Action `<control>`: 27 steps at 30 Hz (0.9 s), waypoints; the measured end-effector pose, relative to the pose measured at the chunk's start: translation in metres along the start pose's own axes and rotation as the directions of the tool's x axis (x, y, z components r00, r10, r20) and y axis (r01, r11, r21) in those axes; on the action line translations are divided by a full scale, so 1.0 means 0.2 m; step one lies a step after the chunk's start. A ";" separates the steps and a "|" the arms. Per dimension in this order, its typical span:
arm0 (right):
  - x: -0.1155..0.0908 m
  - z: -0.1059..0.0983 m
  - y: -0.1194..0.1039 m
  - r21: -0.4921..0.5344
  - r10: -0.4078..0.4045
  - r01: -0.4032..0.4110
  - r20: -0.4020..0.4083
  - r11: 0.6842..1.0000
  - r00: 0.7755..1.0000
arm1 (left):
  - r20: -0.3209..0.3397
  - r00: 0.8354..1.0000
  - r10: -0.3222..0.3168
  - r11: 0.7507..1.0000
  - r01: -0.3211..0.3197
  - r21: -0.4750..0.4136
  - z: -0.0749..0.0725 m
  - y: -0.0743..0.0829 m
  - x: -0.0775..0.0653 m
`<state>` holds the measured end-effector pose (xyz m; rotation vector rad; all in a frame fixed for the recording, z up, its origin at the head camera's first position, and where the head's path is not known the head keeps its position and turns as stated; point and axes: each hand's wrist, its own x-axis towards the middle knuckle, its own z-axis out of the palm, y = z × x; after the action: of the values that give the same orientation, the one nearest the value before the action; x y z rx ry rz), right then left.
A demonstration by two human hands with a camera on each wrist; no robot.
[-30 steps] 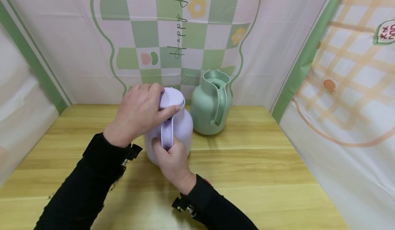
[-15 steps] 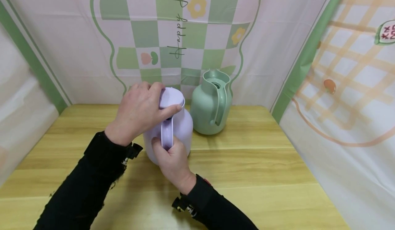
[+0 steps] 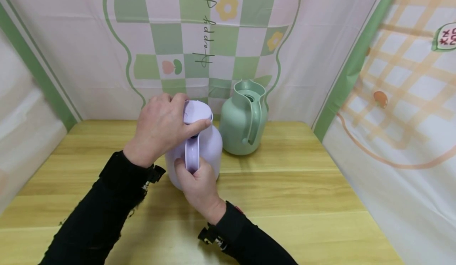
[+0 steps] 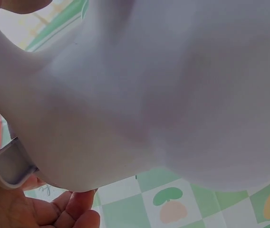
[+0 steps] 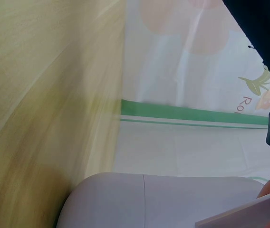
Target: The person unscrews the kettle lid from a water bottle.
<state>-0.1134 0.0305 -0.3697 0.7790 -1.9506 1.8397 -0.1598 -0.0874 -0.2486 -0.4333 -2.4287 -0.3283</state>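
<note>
A lavender thermal jug [image 3: 211, 154] stands upright on the wooden table. My left hand [image 3: 160, 126] holds its round lid [image 3: 197, 112] from above, thumb across the near side and fingers over the far left edge. Lower down, my right hand [image 3: 199, 184] grips the jug's handle [image 3: 192, 154], thumb on its left. The lavender body [image 4: 125, 95] fills most of the left wrist view, with curled fingers [image 4: 80, 209] at its lower edge. In the right wrist view, the jug's side [image 5: 111, 202] and part of the handle [image 5: 249, 213] show along the bottom.
A green thermal jug [image 3: 238, 126] without a lid on top stands behind and to the right of the lavender one, handle facing forward. Patterned cloth [image 3: 295, 71] hangs behind the table [image 3: 285, 194] and at both sides.
My left hand has turned slightly to the right on the lid, the thumb sliding a little further right. A small mark now shows on the lid. The right hand stays put on the handle.
</note>
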 end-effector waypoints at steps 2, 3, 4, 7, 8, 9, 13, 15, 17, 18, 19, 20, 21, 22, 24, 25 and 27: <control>0.00 0.00 0.00 0.000 -0.003 0.003 -0.001 1.000 1.000 | -0.006 1.000 0.000 1.000 0.000 -0.001 0.00 0.00 0.00; 0.00 0.00 0.00 -0.003 -0.003 0.003 -0.004 1.000 1.000 | -0.008 1.000 -0.002 1.000 0.002 -0.002 0.00 0.00 0.00; 0.00 0.00 -0.01 -0.005 -0.002 0.002 -0.008 1.000 1.000 | -0.009 1.000 -0.004 1.000 0.004 -0.004 0.00 0.00 0.00; -0.01 0.00 -0.01 -0.007 -0.001 0.001 -0.014 1.000 1.000 | -0.001 1.000 -0.018 1.000 0.018 -0.010 0.00 0.00 0.00; -0.01 0.01 0.00 -0.007 -0.001 0.001 -0.016 1.000 1.000 | 0.003 1.000 -0.023 1.000 0.023 -0.011 0.01 0.00 0.00; -0.01 0.01 0.00 -0.008 -0.001 0.001 -0.018 1.000 1.000 | 0.006 1.000 -0.027 1.000 0.027 -0.011 0.01 0.00 0.00; -0.01 0.00 0.00 -0.002 -0.002 0.002 -0.015 1.000 1.000 | 0.005 0.999 -0.033 0.999 0.033 -0.010 0.01 0.00 0.00; -0.01 0.00 -0.01 0.004 0.002 -0.002 -0.013 1.000 1.000 | -0.002 0.999 -0.032 0.999 0.032 -0.006 0.01 0.00 0.00; -0.01 0.00 -0.01 0.013 0.009 -0.009 -0.010 1.000 1.000 | -0.011 1.000 -0.028 1.000 0.028 -0.002 0.01 0.00 0.00; -0.01 0.00 -0.01 0.016 0.012 -0.012 -0.010 1.000 1.000 | -0.015 1.000 -0.027 1.000 0.027 0.000 0.01 0.00 0.00; -0.01 0.00 -0.01 0.018 0.014 -0.014 -0.009 1.000 1.000 | -0.018 1.000 -0.026 1.000 0.026 0.002 0.01 0.00 0.00; -0.01 0.00 -0.01 0.017 0.014 -0.014 -0.008 1.000 1.000 | -0.019 0.999 -0.026 1.000 0.026 0.002 0.01 0.00 0.00; -0.01 0.00 -0.01 0.016 0.014 -0.014 -0.007 1.000 1.000 | -0.019 0.999 -0.027 1.000 0.027 0.002 0.01 0.00 0.00; -0.01 0.00 -0.01 0.014 0.014 -0.014 -0.007 1.000 1.000 | -0.018 0.999 -0.028 1.000 0.028 0.001 0.01 0.00 0.00; -0.01 0.00 -0.02 0.012 0.011 -0.011 -0.005 1.000 1.000 | -0.013 0.999 -0.031 1.000 0.031 -0.001 0.01 0.01 0.00; -0.01 0.00 -0.02 0.010 0.010 -0.010 -0.004 1.000 1.000 | -0.011 0.999 -0.032 0.999 0.032 -0.001 0.01 0.01 0.00; -0.01 0.00 -0.02 0.010 0.011 -0.011 -0.004 1.000 1.000 | -0.012 1.000 -0.029 1.000 0.029 -0.001 0.01 0.01 0.00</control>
<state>-0.1101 0.0317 -0.3675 0.7685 -1.9481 1.8571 -0.1603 -0.0852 -0.2505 -0.3954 -2.4253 -0.3430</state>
